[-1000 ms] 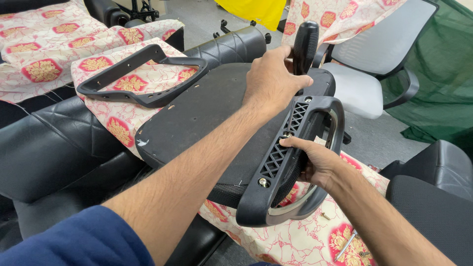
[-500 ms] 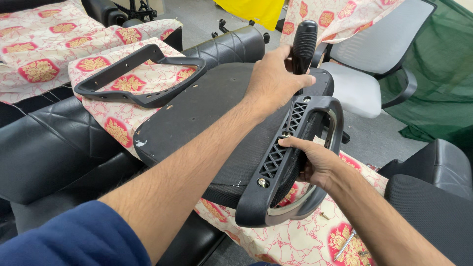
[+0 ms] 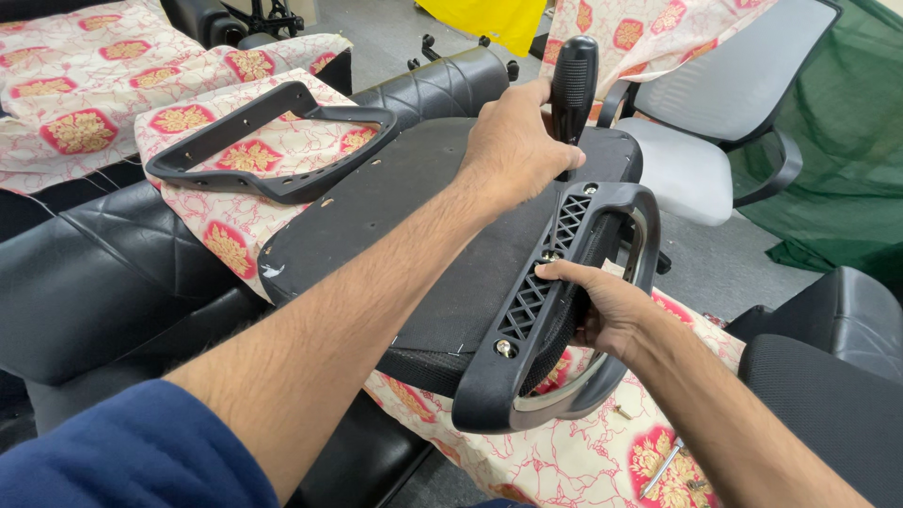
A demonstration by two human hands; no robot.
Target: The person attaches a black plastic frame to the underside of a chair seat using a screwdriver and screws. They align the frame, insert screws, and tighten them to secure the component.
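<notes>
Armrest (image 3: 555, 310) on seat base (image 3: 414, 226), floral cloth (image 3: 583, 461), grey floor (image 3: 715, 263)

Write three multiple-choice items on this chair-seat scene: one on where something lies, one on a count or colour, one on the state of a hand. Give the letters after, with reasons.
1. Where does the loose armrest lie?
A. On the patterned cloth beyond the seat base
B. On the floor
C. On the grey chair

2. How many bolts show in the mounted armrest?
A. None
B. Two
C. Five

3. What is the left hand doing?
A. Resting flat on the seat
B. Hanging free
C. Closed around the screwdriver handle

Answers:
1 A: it rests on the patterned cloth, past the seat base.
2 B: one near each end of its ribbed face.
3 C: fingers wrap the black handle, while the right hand steadies the mounted armrest.
</notes>
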